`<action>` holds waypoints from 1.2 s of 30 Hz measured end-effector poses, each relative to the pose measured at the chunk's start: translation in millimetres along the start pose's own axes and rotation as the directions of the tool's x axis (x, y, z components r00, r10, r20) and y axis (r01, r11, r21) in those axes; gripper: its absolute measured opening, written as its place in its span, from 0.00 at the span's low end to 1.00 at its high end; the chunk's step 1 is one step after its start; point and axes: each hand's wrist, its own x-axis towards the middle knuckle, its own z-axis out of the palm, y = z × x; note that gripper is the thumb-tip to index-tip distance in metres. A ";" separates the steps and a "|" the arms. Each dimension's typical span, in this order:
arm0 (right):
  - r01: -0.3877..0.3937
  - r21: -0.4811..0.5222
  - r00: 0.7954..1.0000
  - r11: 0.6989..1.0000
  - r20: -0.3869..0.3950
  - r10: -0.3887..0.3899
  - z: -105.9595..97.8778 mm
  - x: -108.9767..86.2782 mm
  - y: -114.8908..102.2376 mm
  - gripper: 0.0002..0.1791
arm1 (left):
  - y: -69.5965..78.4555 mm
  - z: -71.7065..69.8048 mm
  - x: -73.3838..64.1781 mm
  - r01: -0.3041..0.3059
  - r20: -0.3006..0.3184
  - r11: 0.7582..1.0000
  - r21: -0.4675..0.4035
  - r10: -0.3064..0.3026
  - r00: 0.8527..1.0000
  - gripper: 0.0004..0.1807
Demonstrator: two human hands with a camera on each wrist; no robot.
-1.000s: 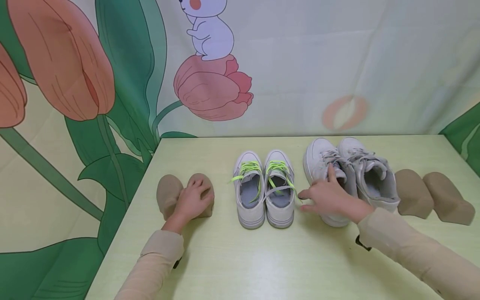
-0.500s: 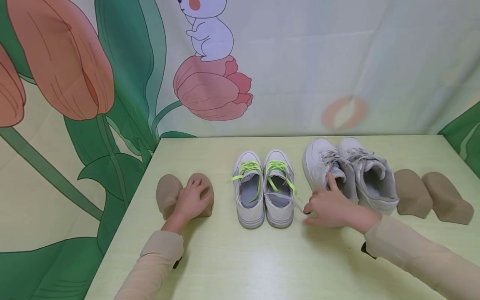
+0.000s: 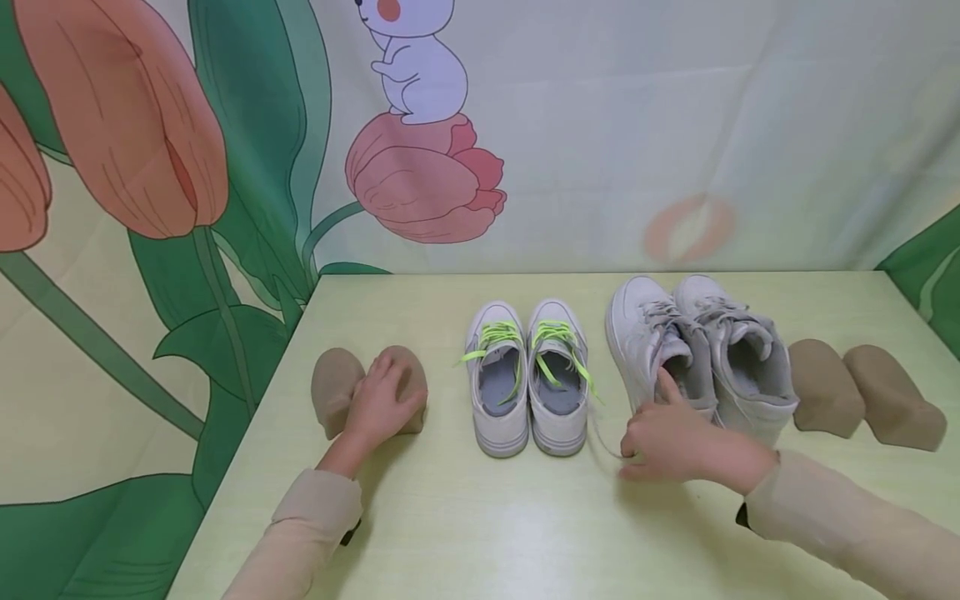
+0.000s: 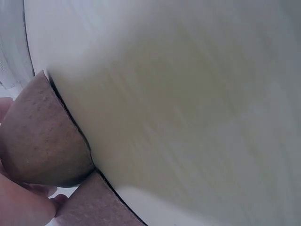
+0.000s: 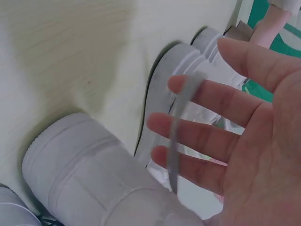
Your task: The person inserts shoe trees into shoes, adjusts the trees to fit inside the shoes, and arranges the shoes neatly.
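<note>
Two brown moulded shoe inserts (image 3: 335,387) sit side by side at the left. My left hand (image 3: 381,402) grips the right one, fingers over its top; in the left wrist view a finger and fingertips show around the brown insert (image 4: 49,136). A pale lace (image 3: 600,429) trails from the right shoe (image 3: 558,433) of the green-laced pair to my right hand (image 3: 671,442). In the right wrist view the lace (image 5: 174,150) lies across straight, spread fingers, with the thumb apart. That hand is close beside a larger white sneaker (image 3: 637,333), hiding its heel.
Beside the right green-laced shoe stands its mate (image 3: 502,437). The other large sneaker (image 3: 757,392) is right of the first. Two more brown inserts (image 3: 825,392) lie at the far right. A printed cloth (image 3: 570,167) hangs behind the pale table (image 3: 480,542).
My right hand has moved toward me and slightly right. The pale lace, first lying over the right green-laced shoe's opening, now stretches out beside it. The left hand has stayed on the insert.
</note>
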 end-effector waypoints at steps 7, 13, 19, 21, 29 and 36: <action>0.029 0.019 0.999 0.999 0.039 -0.030 -1.0 -6.2 -6.6 0.09 | -0.1 1.5 -5.3 0.020 -0.003 0.997 -0.072 -0.021 1.000 0.38; 0.103 0.047 0.995 0.994 0.006 -0.104 -3.1 -0.7 -3.5 0.08 | 1.3 2.0 -8.5 0.044 -0.005 0.992 -0.117 -0.044 0.999 0.43; 0.160 0.114 0.983 0.981 -0.110 -0.148 -7.7 11.7 3.1 0.13 | -1.5 4.0 -10.9 0.063 0.014 0.986 -0.153 -0.062 0.998 0.46; 0.168 0.139 0.978 0.976 -0.150 -0.147 -11.0 16.0 3.6 0.14 | -2.6 4.7 -11.3 0.064 0.015 0.985 -0.159 -0.063 0.998 0.47; 0.183 0.164 0.963 0.969 -0.228 -0.144 -26.3 29.8 3.8 0.13 | -3.8 5.1 -12.2 0.052 0.010 0.983 -0.175 -0.051 0.999 0.48; 0.191 0.167 0.951 0.967 -0.275 -0.141 -31.6 44.3 6.1 0.12 | -4.3 5.0 -14.1 0.039 0.004 0.984 -0.174 -0.039 0.999 0.44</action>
